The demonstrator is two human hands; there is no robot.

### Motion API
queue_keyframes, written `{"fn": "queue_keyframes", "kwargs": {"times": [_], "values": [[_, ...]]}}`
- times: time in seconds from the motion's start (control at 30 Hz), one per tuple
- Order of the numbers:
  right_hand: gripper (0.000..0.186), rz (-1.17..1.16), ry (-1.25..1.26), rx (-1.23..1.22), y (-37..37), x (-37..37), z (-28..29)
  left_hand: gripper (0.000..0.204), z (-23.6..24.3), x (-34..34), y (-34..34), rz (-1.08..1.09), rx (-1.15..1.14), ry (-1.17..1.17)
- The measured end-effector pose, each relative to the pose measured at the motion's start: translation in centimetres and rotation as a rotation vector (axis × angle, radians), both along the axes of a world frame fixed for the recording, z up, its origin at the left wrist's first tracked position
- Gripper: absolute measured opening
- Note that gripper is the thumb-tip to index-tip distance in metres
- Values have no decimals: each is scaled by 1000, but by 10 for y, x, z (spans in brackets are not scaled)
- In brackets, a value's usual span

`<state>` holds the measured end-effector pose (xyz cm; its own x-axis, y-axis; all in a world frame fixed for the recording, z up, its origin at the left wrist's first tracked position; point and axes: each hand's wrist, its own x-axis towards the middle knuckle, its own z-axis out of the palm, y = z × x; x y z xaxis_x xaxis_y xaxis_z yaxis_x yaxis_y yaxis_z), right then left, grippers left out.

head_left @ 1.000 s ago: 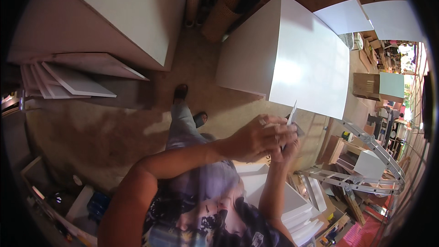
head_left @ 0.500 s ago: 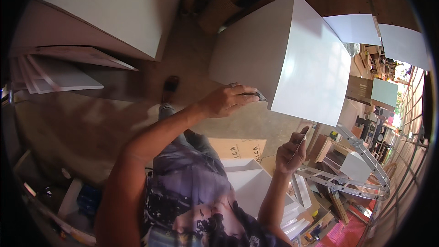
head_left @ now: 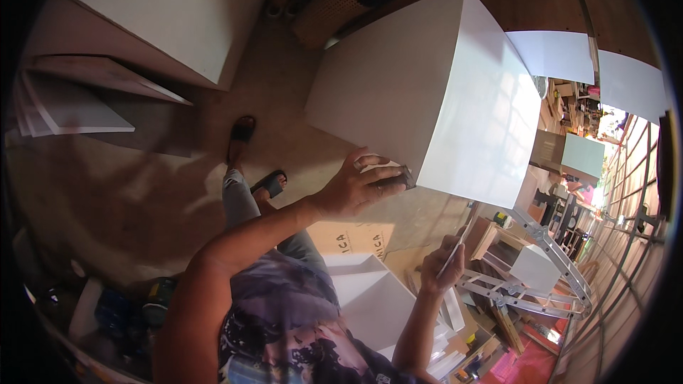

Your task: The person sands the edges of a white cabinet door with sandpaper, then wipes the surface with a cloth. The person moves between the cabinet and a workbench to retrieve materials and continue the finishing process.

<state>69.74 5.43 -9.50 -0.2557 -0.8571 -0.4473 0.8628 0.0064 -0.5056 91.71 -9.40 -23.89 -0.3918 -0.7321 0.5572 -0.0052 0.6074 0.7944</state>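
As bright light fell across a large, glossy white rectangular box point(head_left: 491, 121) in a crowded workshop, a person's left hand point(head_left: 361, 181), seen from the head camera, gripped a small, dark grey, block-like tool point(head_left: 408, 177) beside the box's near corner, fingers curled over it; whether tool and box touched could not be told. The right hand point(head_left: 438, 269), lower and apart from the box, held a thin, flat, pale-edged strip point(head_left: 451, 259) between thumb and fingers. A hinged, silver metal ladder point(head_left: 546, 237) stood to the right, and a brown cardboard sheet point(head_left: 348, 236) showed between the forearms. The step in hand looked like edge work on the box; the next move seemed to call for a steady, level grip along that edge, with the strip held clear.
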Motion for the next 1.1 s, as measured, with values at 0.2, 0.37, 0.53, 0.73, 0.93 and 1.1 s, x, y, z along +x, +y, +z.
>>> {"fn": "queue_keyframes", "kwargs": {"times": [0.2,0.37,0.53,0.73,0.93,1.1], "values": [[26,35,-45,48,-3,-5,-3,42,-4,-11,10,29,103,75],[30,0,-34,9,-17,9,7,41,-2,-19,5,70,153,72],[41,42,5,-91,-14,-5,8,38,3,-24,-13,113,180,63],[43,61,-8,-114,-33,2,18,37,10,-27,-48,147,199,53],[42,62,12,-138,-47,4,21,35,17,-36,-79,169,205,41],[42,49,42,-161,-48,1,24,32,15,-44,-106,191,192,104]]}}
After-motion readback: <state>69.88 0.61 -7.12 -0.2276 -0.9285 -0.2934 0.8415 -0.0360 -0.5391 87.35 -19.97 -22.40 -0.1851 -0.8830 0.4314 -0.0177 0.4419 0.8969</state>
